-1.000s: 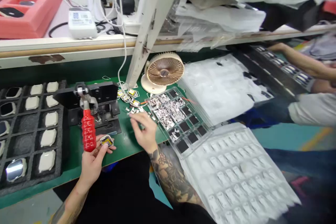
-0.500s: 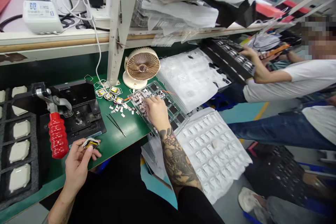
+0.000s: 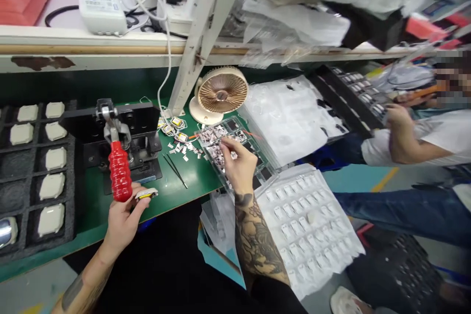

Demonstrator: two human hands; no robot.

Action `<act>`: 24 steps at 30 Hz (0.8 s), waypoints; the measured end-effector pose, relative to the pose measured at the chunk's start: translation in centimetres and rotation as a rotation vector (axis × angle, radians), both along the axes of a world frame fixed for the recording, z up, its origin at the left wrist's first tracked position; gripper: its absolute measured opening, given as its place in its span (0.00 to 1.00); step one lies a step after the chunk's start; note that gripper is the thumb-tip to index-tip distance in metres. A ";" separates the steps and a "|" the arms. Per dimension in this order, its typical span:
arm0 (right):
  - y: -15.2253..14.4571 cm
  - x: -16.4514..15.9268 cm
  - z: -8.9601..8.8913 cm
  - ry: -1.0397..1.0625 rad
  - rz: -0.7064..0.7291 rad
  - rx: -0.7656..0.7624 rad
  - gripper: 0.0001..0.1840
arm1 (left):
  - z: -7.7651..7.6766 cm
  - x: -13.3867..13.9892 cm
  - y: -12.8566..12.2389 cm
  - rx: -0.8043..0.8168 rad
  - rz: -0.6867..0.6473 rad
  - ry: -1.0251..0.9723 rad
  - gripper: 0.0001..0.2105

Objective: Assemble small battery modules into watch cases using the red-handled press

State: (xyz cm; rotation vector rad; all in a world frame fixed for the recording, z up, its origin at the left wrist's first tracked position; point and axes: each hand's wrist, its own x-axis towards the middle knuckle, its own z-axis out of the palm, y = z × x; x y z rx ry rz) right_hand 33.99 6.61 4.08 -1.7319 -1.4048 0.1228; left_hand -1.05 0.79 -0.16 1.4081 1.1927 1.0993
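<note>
The left hand (image 3: 124,218) pinches a case (image 3: 146,194) at the desk's (image 3: 195,195) near side, right of the red handle (image 3: 120,171). The right hand (image 3: 240,164) is above the tray (image 3: 265,173); I cannot tell its grip's state.

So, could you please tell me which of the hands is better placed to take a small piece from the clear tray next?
Probably the right hand: it is already over the clear tray, while the left hand holds a small case near the red handle.
</note>
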 end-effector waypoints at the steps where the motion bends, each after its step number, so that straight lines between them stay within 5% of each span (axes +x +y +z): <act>1: -0.7 -1.5 0.0 0.125 0.039 0.022 0.10 | 0.1 0.1 0.0 -0.038 -0.024 -0.011 0.11; 7: -4.0 -12.3 -0.5 0.428 0.525 -0.096 0.06 | 0.5 0.5 -0.3 -0.144 -0.099 0.030 0.12; 10: -4.3 -15.0 -1.1 0.502 0.621 -0.112 0.08 | 0.7 0.4 -0.3 -0.109 -0.114 0.070 0.11; 24: -2.9 -13.6 -0.8 0.319 0.859 -0.169 0.12 | 0.6 0.5 -0.4 -0.090 -0.090 0.041 0.11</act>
